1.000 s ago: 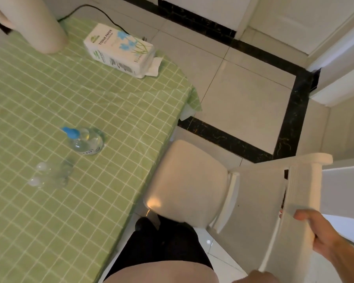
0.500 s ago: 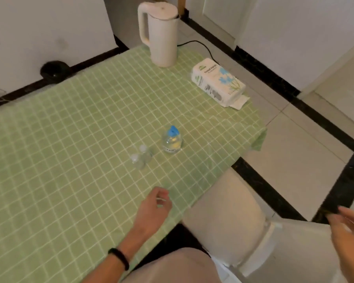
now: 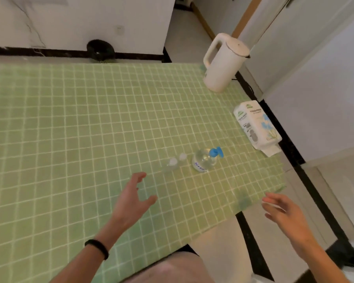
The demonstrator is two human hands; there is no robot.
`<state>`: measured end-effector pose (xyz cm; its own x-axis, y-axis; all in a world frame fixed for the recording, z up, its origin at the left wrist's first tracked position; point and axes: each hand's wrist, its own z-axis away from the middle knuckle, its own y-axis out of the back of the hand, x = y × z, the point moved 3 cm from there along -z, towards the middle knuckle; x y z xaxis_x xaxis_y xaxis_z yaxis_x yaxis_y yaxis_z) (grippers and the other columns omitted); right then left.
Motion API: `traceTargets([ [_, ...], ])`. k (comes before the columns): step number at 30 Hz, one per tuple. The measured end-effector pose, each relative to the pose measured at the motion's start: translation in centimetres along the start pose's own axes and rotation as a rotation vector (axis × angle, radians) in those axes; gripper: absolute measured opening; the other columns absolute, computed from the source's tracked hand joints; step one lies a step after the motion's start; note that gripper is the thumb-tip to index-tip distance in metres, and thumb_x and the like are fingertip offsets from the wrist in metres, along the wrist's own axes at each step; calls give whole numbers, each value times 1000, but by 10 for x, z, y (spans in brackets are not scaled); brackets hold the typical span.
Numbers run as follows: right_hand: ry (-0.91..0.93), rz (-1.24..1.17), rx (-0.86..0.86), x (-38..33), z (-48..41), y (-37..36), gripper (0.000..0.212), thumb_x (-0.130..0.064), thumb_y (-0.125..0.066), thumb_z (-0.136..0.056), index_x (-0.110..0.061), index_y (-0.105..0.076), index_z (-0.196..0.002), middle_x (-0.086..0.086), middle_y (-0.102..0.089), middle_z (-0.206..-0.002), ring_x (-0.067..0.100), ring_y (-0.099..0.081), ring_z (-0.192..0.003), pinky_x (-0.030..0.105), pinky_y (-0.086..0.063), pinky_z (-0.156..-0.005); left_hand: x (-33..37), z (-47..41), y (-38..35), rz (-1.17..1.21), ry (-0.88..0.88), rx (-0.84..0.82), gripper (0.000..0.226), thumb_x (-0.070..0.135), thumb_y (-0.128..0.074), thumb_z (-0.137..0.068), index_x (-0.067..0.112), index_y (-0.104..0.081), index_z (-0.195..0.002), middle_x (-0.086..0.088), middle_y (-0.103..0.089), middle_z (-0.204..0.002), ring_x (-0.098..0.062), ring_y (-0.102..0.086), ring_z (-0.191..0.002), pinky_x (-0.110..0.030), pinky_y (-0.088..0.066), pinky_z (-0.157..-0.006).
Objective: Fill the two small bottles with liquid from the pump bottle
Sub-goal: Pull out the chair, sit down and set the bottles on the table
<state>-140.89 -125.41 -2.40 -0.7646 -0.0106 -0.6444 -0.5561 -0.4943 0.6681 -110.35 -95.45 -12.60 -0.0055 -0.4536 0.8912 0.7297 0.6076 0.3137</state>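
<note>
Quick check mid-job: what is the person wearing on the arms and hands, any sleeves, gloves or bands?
No gloves and no sleeves show in the head view. The left hand has a thin black wristband around its wrist. The right hand and its wrist carry nothing visible. The picture is too blurred to rule out rings.

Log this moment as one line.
phase: pre-grasp | left hand: open, short of small bottles | right hand: open, empty | pump bottle: untouched
</note>
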Motion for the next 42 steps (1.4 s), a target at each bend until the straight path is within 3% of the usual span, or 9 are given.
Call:
traceTargets([
  [4,78,6,-101,-23,-34,-45,38,-10,-77,-95,-24,-66,-128,-2,-71,-124,20,-69,-116,38,-57,-94,-20,-4,3,75,7,46,80,26,-88,-84,26,-42,-151,4,-51,-153,-21,-51,-141,-48,-44,-118],
  [9,243,119,-331,-53,-90,-97,79,-23,-90,-83,-40,-46,-146,-22,-58,-139,-6,-54,-127,18,-47,-91,-23,-25,-17,121,-66,38,91,30,-90,-81,34,-37,-155,16,-44,-158,-11,-46,-145,-36,-40,-121],
  [14,417,123,-500,-63,-162,-124,111,-44,-97,-65,-49,-33,-155,-36,-47,-149,-13,-42,-141,29,-41,-114,-15,-73,-60,168,-118,11,99,32,-92,-76,48,-33,-154,29,-38,-158,-6,-42,-147,-34,-37,-123],
  [19,624,105,-630,-48,-213,-142,108,-63,-96,-59,-50,-42,-153,-24,-49,-156,-7,-50,-139,8,-51,-96,-8,-125,-89,131,-211,27,94,31,-95,-70,54,-45,-147,32,-49,-152,7,-47,-140,-25,-35,-117],
  [25,847,117,-782,-40,-238,-163,107,-48,-99,-61,-45,-42,-151,-20,-60,-143,7,-67,-123,30,-55,-98,0,-150,-108,45,-237,137,66,9,-99,-65,44,-74,-116,16,-77,-123,-4,-72,-115,-11,-52,-94],
  [28,961,78,-762,-41,-246,-167,98,-46,-99,-57,-55,-45,-139,-26,-66,-129,2,-70,-110,10,-52,-88,8,-153,-124,27,-252,158,54,19,-97,-61,42,-78,-106,13,-81,-111,-5,-77,-104,-10,-56,-84],
  [33,1050,-32,-676,-32,-275,-153,91,-42,-102,-54,-50,-54,-130,-29,-72,-114,-4,-73,-95,3,-51,-74,25,-173,-153,-56,-324,132,52,21,-96,-62,35,-78,-109,9,-81,-115,-10,-77,-108,-15,-56,-91],
  [39,1036,-172,-542,-5,-330,-106,88,-31,-104,-54,-39,-59,-129,-24,-74,-113,2,-75,-98,17,-59,-83,40,-180,-201,-36,-331,203,51,2,-91,-71,14,-75,-119,4,-80,-121,-16,-75,-118,-34,-59,-102],
  [42,1015,-227,-547,4,-346,-92,91,-41,-101,-52,-48,-55,-131,-23,-74,-116,3,-76,-100,27,-62,-86,49,-178,-220,-27,-312,224,51,3,-90,-74,15,-75,-121,3,-78,-126,-18,-73,-121,-43,-56,-108],
])
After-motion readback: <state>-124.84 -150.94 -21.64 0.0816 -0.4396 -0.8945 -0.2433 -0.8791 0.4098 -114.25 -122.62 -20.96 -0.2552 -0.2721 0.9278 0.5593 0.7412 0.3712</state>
